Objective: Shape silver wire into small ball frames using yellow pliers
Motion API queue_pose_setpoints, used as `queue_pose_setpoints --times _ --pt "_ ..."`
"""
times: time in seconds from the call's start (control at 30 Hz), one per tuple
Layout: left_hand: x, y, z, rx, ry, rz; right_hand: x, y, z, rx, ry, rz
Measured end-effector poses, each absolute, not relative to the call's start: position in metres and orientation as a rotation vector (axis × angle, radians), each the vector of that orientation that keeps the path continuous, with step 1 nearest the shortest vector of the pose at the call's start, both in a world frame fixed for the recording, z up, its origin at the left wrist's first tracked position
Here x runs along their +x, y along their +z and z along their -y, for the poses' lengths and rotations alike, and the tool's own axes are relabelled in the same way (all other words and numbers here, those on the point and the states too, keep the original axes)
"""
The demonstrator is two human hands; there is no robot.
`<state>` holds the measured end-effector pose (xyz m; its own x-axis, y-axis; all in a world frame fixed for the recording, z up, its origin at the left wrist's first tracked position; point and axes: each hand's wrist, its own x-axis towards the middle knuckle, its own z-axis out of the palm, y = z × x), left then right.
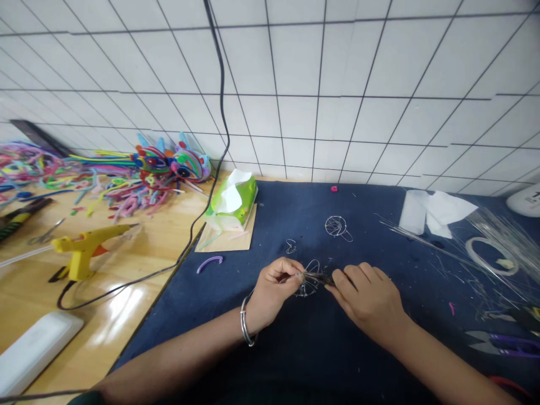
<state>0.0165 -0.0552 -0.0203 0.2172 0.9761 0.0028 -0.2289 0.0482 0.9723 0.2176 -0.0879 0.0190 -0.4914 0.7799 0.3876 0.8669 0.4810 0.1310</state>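
My left hand [274, 289], with a silver bangle at the wrist, is closed in a pinch on a small round wire frame [307, 284] just above the dark blue cloth [295, 349]. My right hand [369, 298] is closed around a slim dark tool [323, 277], whose tip meets the wire frame. A finished wire ball [336, 226] and a small wire loop [291, 246] lie on the cloth just beyond my hands.
A yellow glue gun [86, 247] and a black cable [198, 214] lie on the wooden table at left, behind them a pile of coloured pipe cleaners [105, 174]. A green tissue pack [234, 202] sits at the cloth's corner. Loose wires [485, 242], white paper [434, 211] and purple snips [506, 344] lie at right.
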Motion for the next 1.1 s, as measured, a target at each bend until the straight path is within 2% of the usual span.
queue_pose_setpoints --times 0.67,1.1 --pt "0.0215 -0.0147 0.0592 1.15 1.243 -0.988 0.2134 0.0181 0.0901 -1.413 -0.42 2.377" --pt "0.0229 -0.0107 0.0547 0.921 1.146 -0.867 0.2119 0.0146 0.0871 -1.453 -0.372 2.346"
